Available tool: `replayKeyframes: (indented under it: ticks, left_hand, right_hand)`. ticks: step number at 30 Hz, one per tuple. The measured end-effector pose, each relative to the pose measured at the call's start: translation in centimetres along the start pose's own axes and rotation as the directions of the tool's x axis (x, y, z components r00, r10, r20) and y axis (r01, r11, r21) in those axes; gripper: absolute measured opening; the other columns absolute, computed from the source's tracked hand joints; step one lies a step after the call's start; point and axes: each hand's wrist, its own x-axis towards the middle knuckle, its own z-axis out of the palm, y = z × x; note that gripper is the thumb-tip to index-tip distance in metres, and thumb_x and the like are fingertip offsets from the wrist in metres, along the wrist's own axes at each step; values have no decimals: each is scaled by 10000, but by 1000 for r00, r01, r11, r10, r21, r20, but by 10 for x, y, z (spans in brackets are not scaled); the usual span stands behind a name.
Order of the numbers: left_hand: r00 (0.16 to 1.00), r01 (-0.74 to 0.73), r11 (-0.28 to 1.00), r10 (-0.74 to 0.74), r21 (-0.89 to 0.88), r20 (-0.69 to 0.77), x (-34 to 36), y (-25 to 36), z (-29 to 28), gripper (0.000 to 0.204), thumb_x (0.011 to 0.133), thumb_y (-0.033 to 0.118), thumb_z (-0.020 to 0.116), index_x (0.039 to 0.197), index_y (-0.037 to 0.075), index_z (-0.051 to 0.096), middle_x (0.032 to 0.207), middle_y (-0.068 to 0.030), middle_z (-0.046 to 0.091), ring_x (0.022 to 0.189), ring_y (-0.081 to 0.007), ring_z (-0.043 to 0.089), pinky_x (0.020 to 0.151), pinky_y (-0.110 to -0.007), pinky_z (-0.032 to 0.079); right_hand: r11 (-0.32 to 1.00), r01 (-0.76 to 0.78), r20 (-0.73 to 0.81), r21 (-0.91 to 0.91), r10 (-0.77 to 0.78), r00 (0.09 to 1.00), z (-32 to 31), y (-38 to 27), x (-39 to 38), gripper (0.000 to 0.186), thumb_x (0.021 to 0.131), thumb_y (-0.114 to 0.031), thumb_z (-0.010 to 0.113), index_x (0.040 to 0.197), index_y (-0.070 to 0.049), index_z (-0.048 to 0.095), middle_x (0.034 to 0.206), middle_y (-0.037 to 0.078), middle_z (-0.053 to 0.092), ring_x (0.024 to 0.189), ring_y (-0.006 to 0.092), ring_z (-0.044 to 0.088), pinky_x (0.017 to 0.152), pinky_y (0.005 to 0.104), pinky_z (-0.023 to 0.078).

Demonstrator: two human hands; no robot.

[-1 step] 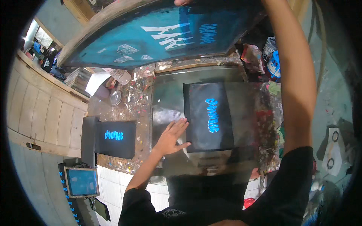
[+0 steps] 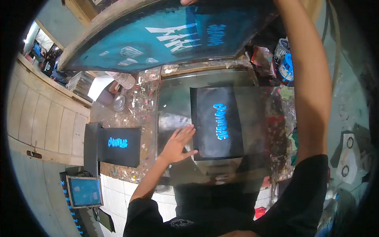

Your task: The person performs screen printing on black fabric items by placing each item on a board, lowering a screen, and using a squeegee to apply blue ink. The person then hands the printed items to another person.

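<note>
A black panel (image 2: pixel 215 146) with bright blue lettering lies on the glossy printing board (image 2: pixel 173 94). My left hand (image 2: pixel 177 145) is open and flat, fingertips at the panel's left edge. Above, a wood-framed teal screen (image 2: pixel 118 43) with light stencil shapes is raised at a tilt. My right forearm reaches up along the right to the screen's upper corner; that hand is cut off by the top edge, where a bit of skin (image 2: pixel 188 1) shows. A second printed black panel (image 2: pixel 119 156) lies at the left, on the paint-spattered table (image 2: pixel 140 94).
Containers (image 2: pixel 126 81), a lid (image 2: pixel 119 102) and a white sheet (image 2: pixel 98 87) are behind the left panel. A blue can (image 2: pixel 285 69) and crumpled scraps stand at back right. A smaller screen (image 2: pixel 85 190) is low at left, near a wooden door (image 2: pixel 41 114).
</note>
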Motion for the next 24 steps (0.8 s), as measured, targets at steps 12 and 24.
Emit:
replayKeyframes:
  ticks: [12, 24]
  left_hand:
    - [1000, 13, 999, -14, 42, 17, 3, -2, 5, 846, 931, 508, 658, 1567, 23, 384, 1649, -176, 344, 1534, -316, 314, 1249, -517, 211]
    - [1000, 13, 998, -14, 67, 17, 2, -1, 5, 847, 932, 527, 650, 1566, 29, 388, 1650, -165, 345, 1535, -317, 309, 1252, -530, 203]
  right_hand:
    - [1000, -3, -12, 21, 3, 1000, -4, -6, -11, 850, 578, -737, 844, 932, 30, 754, 945, 178, 746, 882, 284, 692, 793, 384, 517]
    - [997, -60, -54, -43, 57, 997, 2, -3, 0, 879, 559, -739, 844, 987, 24, 759, 987, 194, 750, 910, 296, 705, 812, 389, 526]
